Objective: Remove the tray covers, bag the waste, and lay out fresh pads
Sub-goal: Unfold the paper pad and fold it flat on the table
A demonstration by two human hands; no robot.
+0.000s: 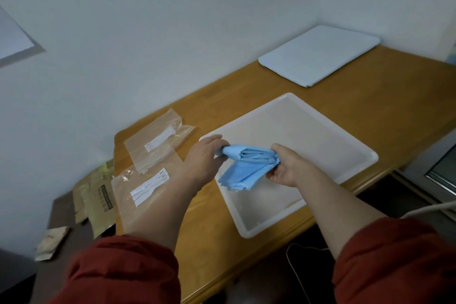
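A crumpled blue cover [246, 166] hangs between both hands above the near-left corner of a white plastic tray [328, 136]. My left hand [203, 159] grips its left end. My right hand [287, 168] pinches its right end, and a loose flap droops toward the tray floor. The tray lies on the wooden table [385, 96] and looks bare inside. A second tray wrapped in a pale blue cover [318, 55] sits at the far right corner of the table.
Two clear zip bags with white labels lie left of the tray, one farther back [158, 140], one nearer [145, 187]. Brown paper packets [98, 201] sit on a lower dark surface at left. A thin cable [293, 269] hangs below the table's front edge.
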